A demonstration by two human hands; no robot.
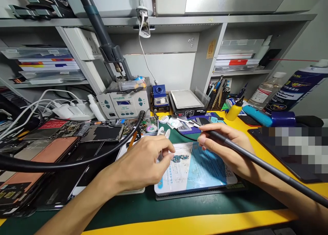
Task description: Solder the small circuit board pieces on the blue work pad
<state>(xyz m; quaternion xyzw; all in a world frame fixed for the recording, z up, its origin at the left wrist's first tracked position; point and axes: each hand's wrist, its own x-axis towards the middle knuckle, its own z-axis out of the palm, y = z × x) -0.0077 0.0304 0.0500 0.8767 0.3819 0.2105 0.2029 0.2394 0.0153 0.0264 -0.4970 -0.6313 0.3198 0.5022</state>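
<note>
My right hand (225, 144) is closed around a soldering iron (256, 161), whose black handle and cable run off to the lower right; its metal tip (187, 121) points left, above the far edge of the mat. My left hand (143, 161) is pinched, fingers pressed together on a thin white object I cannot make out, just left of a small circuit board (180, 158). The board lies on a light blue and white work mat (202, 171) between both hands.
A soldering station (124, 103) with a black hose (51, 165) stands behind. Opened phones (51, 153) cover the left side. A hot plate (184, 101), tool cup (217, 98), yellow bottle (234, 110), spray can (294, 91) and dark tablet (294, 149) sit right.
</note>
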